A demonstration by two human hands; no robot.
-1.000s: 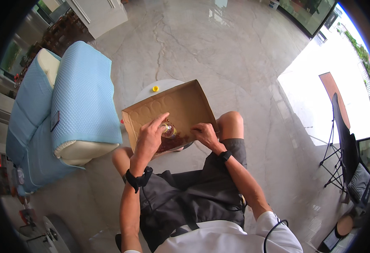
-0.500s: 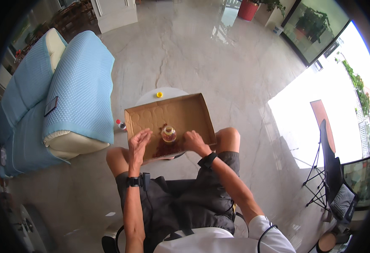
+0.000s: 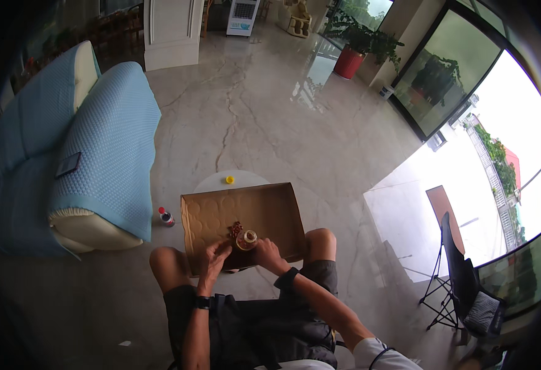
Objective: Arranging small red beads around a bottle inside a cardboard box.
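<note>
A shallow cardboard box (image 3: 283, 209) lies across my knees, its inside facing up. In its near half a small clear round jar (image 3: 244, 242) leans slightly, its mouth uncovered, with reddish contents showing. Small dark red bean-like pieces (image 3: 236, 228) lie loose just left of the jar. My right hand (image 3: 269, 254) is closed against the jar's right side, gripping it. To the left of the jar, my left hand (image 3: 214, 258) has its fingers bent together; what they hold, if anything, is too small to make out.
Beyond the box, a yellow cap (image 3: 230, 180) rests on a round white surface (image 3: 212, 182). A red-capped bottle (image 3: 166, 217) stands left of the box. A blue-covered sofa (image 3: 104, 160) is at left, a folding chair (image 3: 462, 271) at right.
Both hands have come closer to the jar; the right now touches it and the left has bent its fingers. The jar has tipped a little. My view has shifted upward.
</note>
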